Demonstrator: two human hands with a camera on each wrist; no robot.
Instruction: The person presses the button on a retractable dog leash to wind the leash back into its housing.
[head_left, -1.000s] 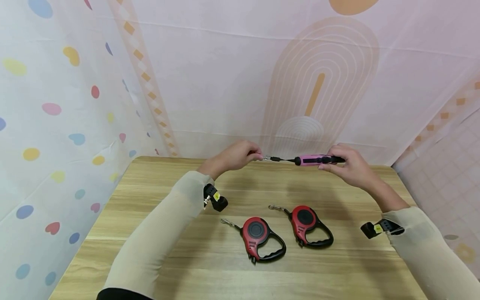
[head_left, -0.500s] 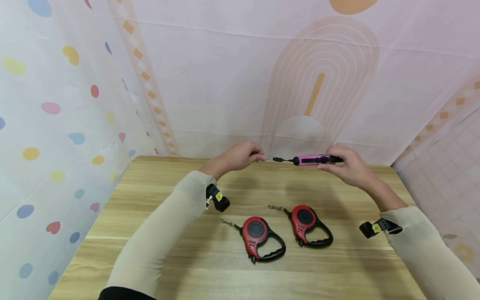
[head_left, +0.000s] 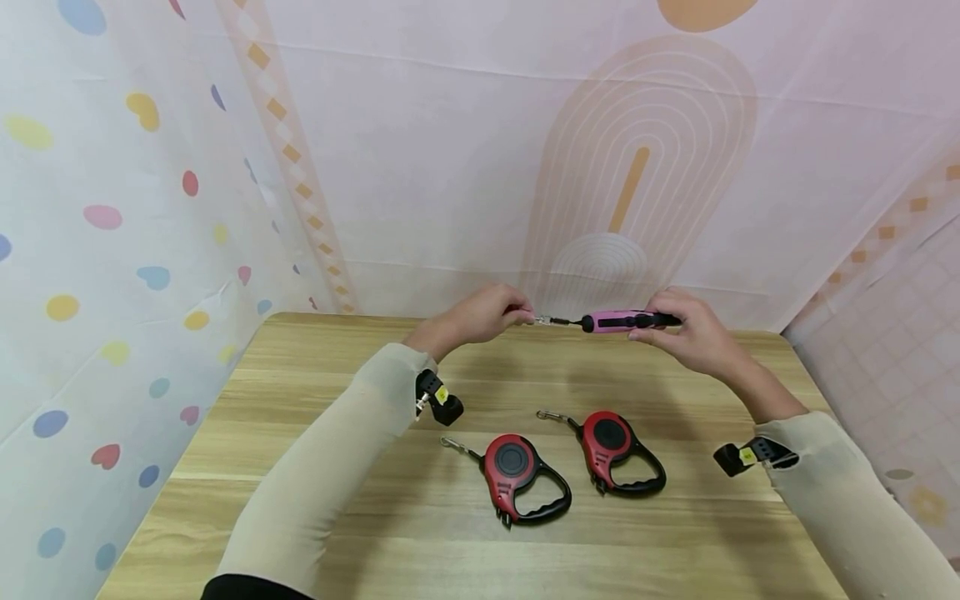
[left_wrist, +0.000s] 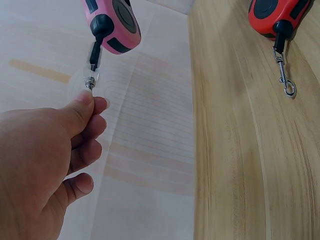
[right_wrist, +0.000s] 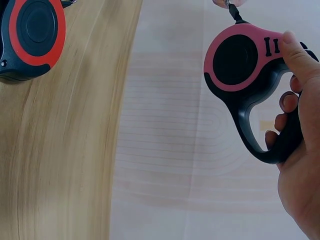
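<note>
My right hand (head_left: 693, 337) holds the pink leash (head_left: 618, 320) up in the air, fingers (right_wrist: 295, 55) curled round its black handle and thumb on top. My left hand (head_left: 476, 315) pinches the little metal clip (left_wrist: 90, 81) at its end between thumb and fingers. Two red leashes (head_left: 570, 462) lie on the tabletop (head_left: 315, 400) below my fingers, closer to me.

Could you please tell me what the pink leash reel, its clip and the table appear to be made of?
Pink leash reel: probably moulded plastic, smooth and slightly glossy, with a black handle that looks matte, perhaps rubbery. Clip: likely metal, judging by its silvery shine. Table: wood or wood-look laminate, showing pale streaked grain; which one cannot be told.
</note>
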